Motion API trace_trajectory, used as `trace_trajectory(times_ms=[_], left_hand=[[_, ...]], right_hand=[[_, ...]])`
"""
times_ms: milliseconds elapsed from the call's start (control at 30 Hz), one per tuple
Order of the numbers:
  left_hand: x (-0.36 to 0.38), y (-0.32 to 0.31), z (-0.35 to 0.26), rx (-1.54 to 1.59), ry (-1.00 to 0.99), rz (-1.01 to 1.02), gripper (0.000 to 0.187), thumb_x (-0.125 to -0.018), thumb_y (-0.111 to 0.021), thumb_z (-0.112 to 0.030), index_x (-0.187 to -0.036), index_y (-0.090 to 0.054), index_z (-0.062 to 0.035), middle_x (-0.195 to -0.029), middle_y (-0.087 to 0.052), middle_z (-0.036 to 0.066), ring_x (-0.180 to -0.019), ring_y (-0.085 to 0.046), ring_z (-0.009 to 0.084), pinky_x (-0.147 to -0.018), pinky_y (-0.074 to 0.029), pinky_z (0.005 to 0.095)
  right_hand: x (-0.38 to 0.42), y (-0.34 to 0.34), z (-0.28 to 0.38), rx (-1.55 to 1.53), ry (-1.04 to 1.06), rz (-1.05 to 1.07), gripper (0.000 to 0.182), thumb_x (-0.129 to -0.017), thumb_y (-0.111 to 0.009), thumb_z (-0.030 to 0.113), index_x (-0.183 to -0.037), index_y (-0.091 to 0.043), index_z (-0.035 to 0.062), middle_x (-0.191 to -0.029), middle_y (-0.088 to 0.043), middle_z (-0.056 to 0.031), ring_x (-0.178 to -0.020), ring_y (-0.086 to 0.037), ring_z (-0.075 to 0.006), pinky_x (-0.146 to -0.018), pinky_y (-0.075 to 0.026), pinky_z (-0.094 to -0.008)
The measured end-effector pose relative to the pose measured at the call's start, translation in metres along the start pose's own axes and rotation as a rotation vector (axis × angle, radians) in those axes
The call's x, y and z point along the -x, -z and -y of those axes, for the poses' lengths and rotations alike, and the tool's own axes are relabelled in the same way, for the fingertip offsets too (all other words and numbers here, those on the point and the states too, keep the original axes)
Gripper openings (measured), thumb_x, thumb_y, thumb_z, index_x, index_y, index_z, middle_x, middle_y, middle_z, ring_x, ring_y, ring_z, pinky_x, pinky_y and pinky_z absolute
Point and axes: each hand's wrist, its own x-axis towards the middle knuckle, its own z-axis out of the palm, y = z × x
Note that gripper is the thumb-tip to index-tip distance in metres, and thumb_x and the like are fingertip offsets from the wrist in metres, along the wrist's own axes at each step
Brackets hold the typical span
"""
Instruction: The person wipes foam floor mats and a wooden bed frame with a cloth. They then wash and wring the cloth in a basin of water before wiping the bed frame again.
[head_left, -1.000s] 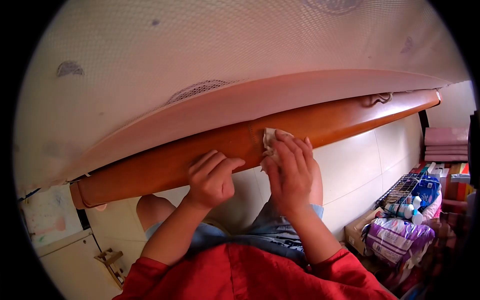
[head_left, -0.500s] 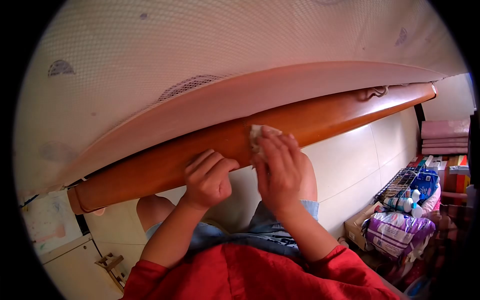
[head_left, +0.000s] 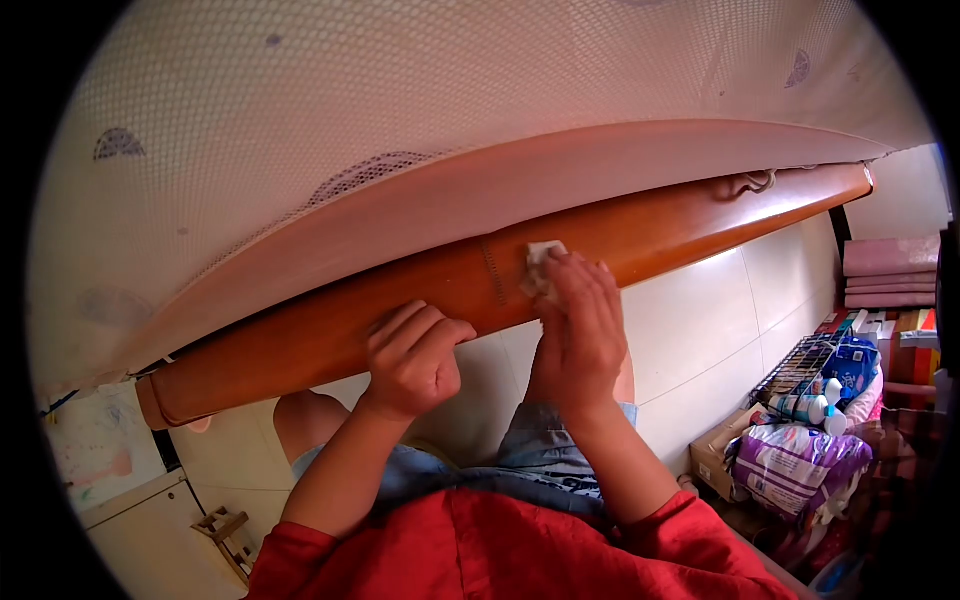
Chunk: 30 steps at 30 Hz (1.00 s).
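A long, glossy brown wooden bed rail runs across the view, with a small row of dark marks near its middle. My right hand presses a crumpled white tissue against the rail's face, just right of those marks. Part of the tissue is hidden under the fingers. My left hand is curled in a fist at the rail's lower edge, thumb pointing right; nothing shows in it.
White mesh netting hangs above the rail over a pink sheet. Below lies a tiled floor. To the right are folded pink pads, a black wire basket, a purple package and a cardboard box.
My right hand has slid the tissue to the right along the rail, uncovering the row of dark marks. The left hand has stayed almost in place.
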Motion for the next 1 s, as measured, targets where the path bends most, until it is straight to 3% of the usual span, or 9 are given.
trace_trajectory(times_ms=[133, 200, 267, 367, 533, 633, 733, 800, 1000], left_hand=[[-0.001, 0.001, -0.001, -0.003, -0.004, 0.013, 0.017, -0.055, -0.051, 0.006, -0.066, -0.06, -0.0048, -0.059, -0.049, 0.007, -0.051, -0.05, 0.0249, -0.046, -0.042, 0.0334], [0.0, 0.001, -0.001, -0.031, -0.009, 0.029, 0.016, -0.056, -0.052, 0.005, -0.066, -0.06, -0.0048, -0.059, -0.049, 0.007, -0.051, -0.05, 0.0253, -0.046, -0.042, 0.0338], [0.001, 0.002, 0.0, -0.012, 0.001, 0.029, 0.016, -0.056, -0.052, 0.006, -0.066, -0.06, -0.0046, -0.059, -0.05, 0.007, -0.052, -0.051, 0.0253, -0.046, -0.042, 0.0335], [0.001, 0.004, -0.001, 0.019, 0.037, 0.007, 0.017, -0.058, -0.052, 0.008, -0.067, -0.06, -0.0036, -0.061, -0.052, 0.008, -0.053, -0.052, 0.0251, -0.046, -0.042, 0.0328], [-0.007, -0.001, -0.005, 0.026, 0.114, -0.077, 0.023, -0.063, -0.049, 0.013, -0.075, -0.062, -0.0012, -0.067, -0.057, 0.01, -0.058, -0.056, 0.0255, -0.05, -0.045, 0.0328], [-0.013, -0.001, -0.005, 0.006, 0.114, -0.143, 0.029, -0.066, -0.045, 0.014, -0.084, -0.063, -0.0003, -0.075, -0.06, 0.012, -0.065, -0.058, 0.0267, -0.055, -0.046, 0.0325], [-0.016, 0.0, -0.008, 0.011, 0.193, -0.145, 0.035, -0.067, -0.043, 0.014, -0.093, -0.061, 0.0, -0.086, -0.061, 0.013, -0.072, -0.058, 0.0278, -0.058, -0.046, 0.0318], [-0.014, 0.001, -0.01, 0.036, 0.324, -0.101, 0.036, -0.068, -0.042, 0.014, -0.097, -0.058, -0.0003, -0.091, -0.061, 0.011, -0.072, -0.057, 0.0271, -0.058, -0.045, 0.0301], [-0.01, 0.003, -0.012, 0.099, 0.435, -0.079, 0.03, -0.068, -0.042, 0.014, -0.091, -0.054, -0.0015, -0.088, -0.059, 0.01, -0.069, -0.054, 0.0246, -0.055, -0.044, 0.0288]], right_hand=[[0.002, -0.007, 0.01, -0.012, 0.081, 0.101, 0.03, -0.075, -0.059, -0.005, -0.104, -0.062, -0.0002, -0.107, -0.064, -0.0143, -0.103, -0.06, -0.0311, -0.095, -0.045, -0.045], [0.0, -0.005, 0.014, -0.257, 0.156, 0.265, 0.03, -0.075, -0.059, -0.005, -0.104, -0.062, -0.0004, -0.106, -0.064, -0.0138, -0.101, -0.06, -0.0299, -0.095, -0.045, -0.044], [-0.003, 0.0, 0.013, -0.293, 0.138, 0.246, 0.031, -0.074, -0.061, -0.005, -0.105, -0.062, -0.0001, -0.106, -0.065, -0.0131, -0.098, -0.061, -0.0301, -0.091, -0.046, -0.044], [-0.007, 0.006, 0.005, -0.074, -0.043, -0.006, 0.034, -0.075, -0.061, -0.009, -0.108, -0.063, -0.0008, -0.102, -0.066, -0.015, -0.092, -0.059, -0.0311, -0.087, -0.046, -0.0386], [-0.009, 0.0, 0.0, 0.075, -0.107, 0.023, 0.037, -0.074, -0.06, -0.01, -0.109, -0.063, 0.0021, -0.108, -0.065, -0.0139, -0.098, -0.056, -0.0318, -0.083, -0.047, -0.0383], [-0.008, -0.009, 0.001, 0.132, 0.016, 0.038, 0.041, -0.072, -0.061, -0.007, -0.112, -0.06, 0.0013, -0.108, -0.064, -0.0124, -0.095, -0.058, -0.0337, -0.079, -0.049, -0.0389], [-0.012, -0.011, 0.009, 0.1, 0.082, 0.116, 0.04, -0.069, -0.06, -0.007, -0.109, -0.061, 0.0007, -0.106, -0.065, -0.0124, -0.093, -0.059, -0.0324, -0.078, -0.049, -0.038], [-0.016, -0.006, 0.015, -0.104, 0.064, 0.232, 0.04, -0.067, -0.06, -0.007, -0.107, -0.061, 0.0004, -0.105, -0.065, -0.0126, -0.091, -0.059, -0.0317, -0.078, -0.049, -0.0381], [-0.024, -0.007, 0.002, 0.065, -0.081, -0.031, 0.035, -0.076, -0.057, -0.009, -0.109, -0.059, 0.0007, -0.108, -0.063, -0.0135, -0.097, -0.057, -0.0344, -0.08, -0.049, -0.0407]])
